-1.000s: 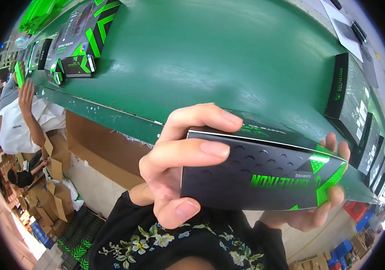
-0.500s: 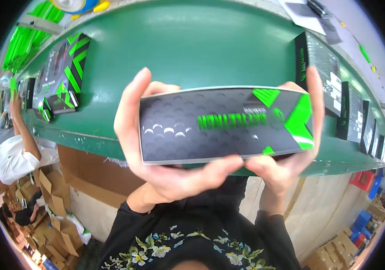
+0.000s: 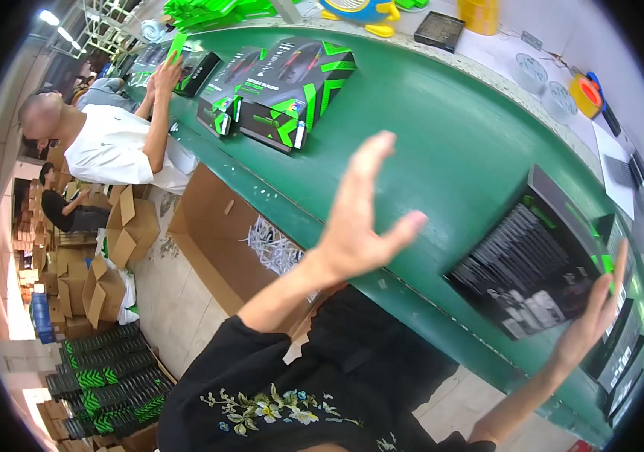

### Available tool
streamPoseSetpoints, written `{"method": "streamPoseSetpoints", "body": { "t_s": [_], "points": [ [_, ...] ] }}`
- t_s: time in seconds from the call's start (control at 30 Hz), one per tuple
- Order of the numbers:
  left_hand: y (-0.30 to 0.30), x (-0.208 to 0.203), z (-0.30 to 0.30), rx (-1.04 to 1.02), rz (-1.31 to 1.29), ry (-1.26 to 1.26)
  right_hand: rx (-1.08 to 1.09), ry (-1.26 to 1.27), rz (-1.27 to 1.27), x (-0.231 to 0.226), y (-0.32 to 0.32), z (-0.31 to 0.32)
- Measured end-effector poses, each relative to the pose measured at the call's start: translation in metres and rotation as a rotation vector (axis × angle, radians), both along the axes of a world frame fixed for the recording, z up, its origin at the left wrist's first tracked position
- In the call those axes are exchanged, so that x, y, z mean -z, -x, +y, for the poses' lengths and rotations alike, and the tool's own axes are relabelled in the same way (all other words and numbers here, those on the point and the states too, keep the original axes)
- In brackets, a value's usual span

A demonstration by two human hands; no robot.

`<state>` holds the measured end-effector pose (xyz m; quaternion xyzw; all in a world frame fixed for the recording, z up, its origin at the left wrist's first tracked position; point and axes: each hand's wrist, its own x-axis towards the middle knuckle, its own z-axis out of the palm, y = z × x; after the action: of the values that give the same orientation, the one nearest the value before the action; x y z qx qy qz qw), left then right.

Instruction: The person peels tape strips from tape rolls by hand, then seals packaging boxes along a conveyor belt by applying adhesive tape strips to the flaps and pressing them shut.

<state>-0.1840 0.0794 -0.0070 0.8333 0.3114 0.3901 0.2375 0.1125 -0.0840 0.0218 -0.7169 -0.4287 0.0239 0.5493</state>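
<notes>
A: Where is the black box (image 3: 534, 271) lying now, and are the hands gripping it?

B: It is lying flat on the green counter (image 3: 442, 143), back side up, near the front edge on the person's right. The right hand (image 3: 589, 324) is hovering at its near right corner with the fingers stretched out and gripping nothing; whether the fingertips are touching the box I cannot tell, because the picture is bending much there. The left hand (image 3: 359, 218) is standing in the air, well apart from the box, palm spread, also empty.

A: How is such a box handling, do you think?

B: I am judging it as light and rather stiff, a flat printed carton with smooth, perhaps a little slippery faces. The corners are probably denting easily. I would be taking it by the two long edges, thumb on one and fingers on the other, not by the wide face.

A: And the other boxes (image 3: 277, 90)?

B: They are lying further left on the counter, near another person's hand (image 3: 165, 75).
</notes>
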Motion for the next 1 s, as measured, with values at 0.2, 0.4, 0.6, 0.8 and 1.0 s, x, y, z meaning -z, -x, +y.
{"method": "streamPoseSetpoints", "body": {
  "t_s": [0.2, 0.4, 0.6, 0.8, 1.0],
  "points": [
    [0.109, 0.001, 0.092, -0.597, 0.651, -0.396, 0.143, 0.142, 0.019, 0.009, -0.116, 0.001],
    [0.136, 0.024, 0.135, -0.385, 0.764, -0.564, -0.208, 0.265, -0.411, -0.018, 0.007, 0.022],
    [0.13, 0.004, 0.129, -0.136, 0.682, -0.53, -0.535, 0.434, -0.286, 0.0, 0.058, 0.028],
    [0.061, 0.007, 0.076, -0.071, 0.608, -0.525, -0.631, 0.419, -0.103, -0.01, 0.066, 0.039],
    [-0.009, 0.002, -0.037, 0.093, 0.541, -0.352, -0.574, 0.348, -0.028, 0.007, 0.066, 0.043]
  ]
}}
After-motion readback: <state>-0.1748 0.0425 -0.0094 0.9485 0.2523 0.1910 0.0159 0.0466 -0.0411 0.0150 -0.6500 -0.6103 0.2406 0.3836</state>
